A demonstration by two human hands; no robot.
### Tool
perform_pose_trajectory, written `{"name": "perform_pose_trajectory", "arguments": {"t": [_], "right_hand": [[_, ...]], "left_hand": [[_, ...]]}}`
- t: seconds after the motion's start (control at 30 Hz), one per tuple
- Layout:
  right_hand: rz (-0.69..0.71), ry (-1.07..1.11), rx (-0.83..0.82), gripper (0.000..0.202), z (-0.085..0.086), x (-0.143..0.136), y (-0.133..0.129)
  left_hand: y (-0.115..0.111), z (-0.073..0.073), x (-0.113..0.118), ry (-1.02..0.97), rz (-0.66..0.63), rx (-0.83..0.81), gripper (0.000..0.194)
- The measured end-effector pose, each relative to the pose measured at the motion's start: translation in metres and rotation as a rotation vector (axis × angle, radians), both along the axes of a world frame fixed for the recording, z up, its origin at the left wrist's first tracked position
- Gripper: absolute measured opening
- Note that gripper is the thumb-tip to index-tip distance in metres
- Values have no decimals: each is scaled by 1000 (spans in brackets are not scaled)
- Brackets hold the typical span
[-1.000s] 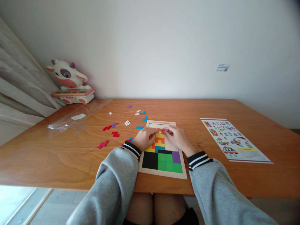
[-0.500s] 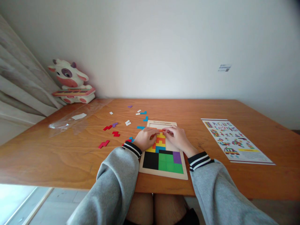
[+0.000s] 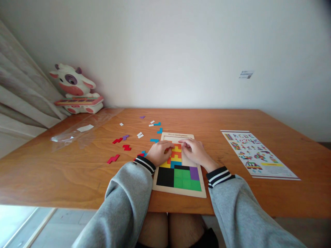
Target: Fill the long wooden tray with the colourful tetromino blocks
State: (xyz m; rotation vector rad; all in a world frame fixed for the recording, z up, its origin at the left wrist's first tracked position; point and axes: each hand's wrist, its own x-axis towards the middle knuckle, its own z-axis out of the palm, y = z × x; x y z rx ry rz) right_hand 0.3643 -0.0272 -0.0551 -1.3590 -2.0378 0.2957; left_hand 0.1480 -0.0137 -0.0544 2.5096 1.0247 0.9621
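A wooden puzzle board lies before me, partly filled with black, green, purple, blue, yellow and orange flat pieces. My left hand rests over its upper left part, fingers bent together, the tips at the left edge of an orange puzzle piece. That piece lies in the board above other orange and yellow ones. On the other side, my right hand is over the board's bare upper right area, its index finger and thumb apart with nothing seen between them. Both palms hide parts of the board.
Several loose red pieces, blue pieces, purple pieces and white pieces lie left of the board. A printed sheet is at the right. Back left are a clear plastic bag and a cow toy keyboard.
The orange piece that was between both hands' fingertips now lies down in the board. My right fingers have drawn slightly away from it, and the view has shifted a little.
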Motion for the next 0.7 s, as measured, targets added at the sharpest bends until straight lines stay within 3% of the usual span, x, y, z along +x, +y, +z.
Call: {"name": "perform_pose_trajectory", "arguments": {"t": [0.4,0.57,0.7], "right_hand": [[-11,-56,-20,27,3,-1,-4],[-11,-25,-28,22,1,-1,-2],[-11,19,-20,24,-2,0,0]], "left_hand": [[0,0,1,-15,10,-3,24],[0,1,0,-70,133,26,27],[5,0,-4,26,251,89,27]]}}
